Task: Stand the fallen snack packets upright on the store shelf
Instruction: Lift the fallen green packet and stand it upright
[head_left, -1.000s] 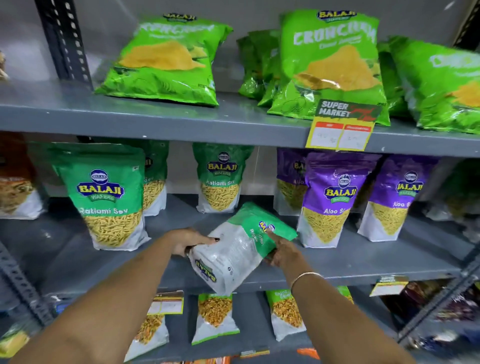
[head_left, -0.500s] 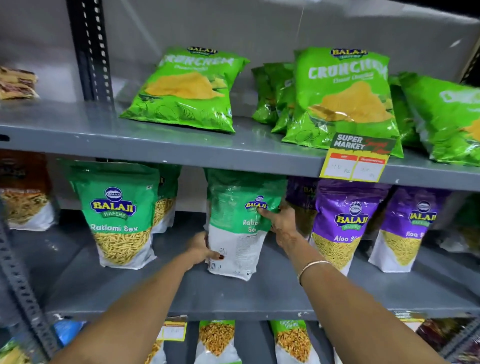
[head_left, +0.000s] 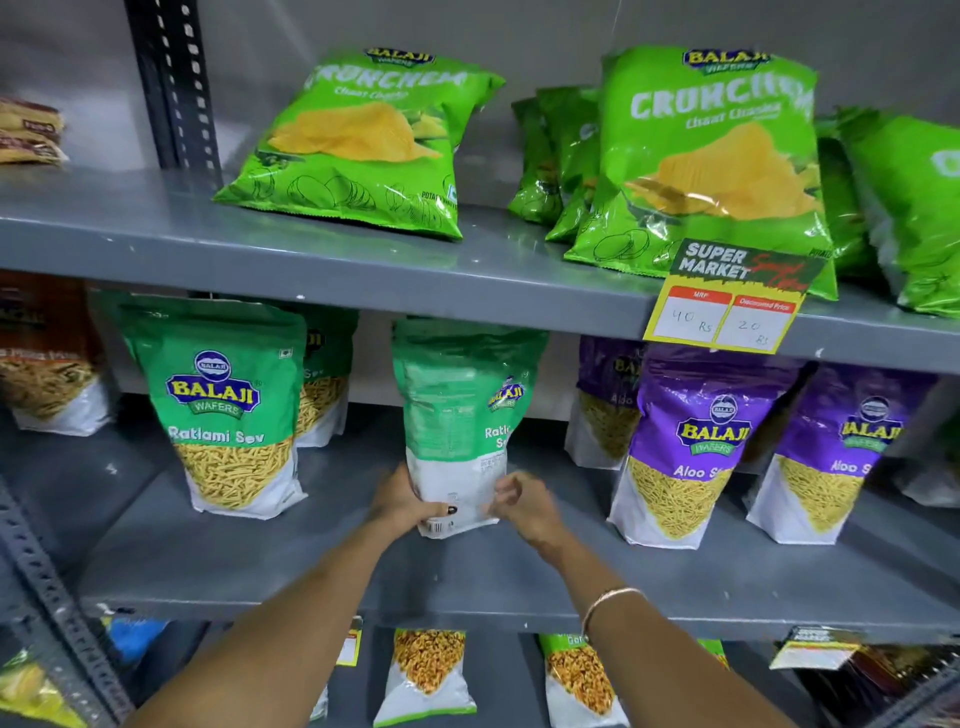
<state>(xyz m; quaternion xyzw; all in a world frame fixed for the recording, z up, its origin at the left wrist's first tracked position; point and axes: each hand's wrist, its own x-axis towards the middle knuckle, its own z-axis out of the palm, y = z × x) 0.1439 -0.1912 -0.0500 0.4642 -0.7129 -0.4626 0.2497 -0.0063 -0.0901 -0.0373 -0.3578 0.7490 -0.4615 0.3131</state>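
Green sev packet (head_left: 462, 415) stood upright mid-shelf (head_left: 675, 582), back facing out. Left hand (head_left: 405, 501) clasped its base; right hand (head_left: 524, 501) half-curled beside base, grip unclear. Pouch likely light, soft, crinkly; best held low.

Held packet (head_left: 457, 415): turned partly side-on, label reads only "Ratl… Se…", rest round right edge; small print on white base too small to read. Left hand (head_left: 405, 501) covers its lower left corner; fingers behind packet hidden. Right hand (head_left: 524, 501) blurred, contact with packet unclear. Second green packet (head_left: 324, 384) mostly hidden behind front one at shelf's left. Orange packet (head_left: 47, 358) cut by left edge. Chip bag (head_left: 914, 208) cut by right edge. Price tag (head_left: 727, 299) covers chip bag's lower corner; handwritten figures faint.
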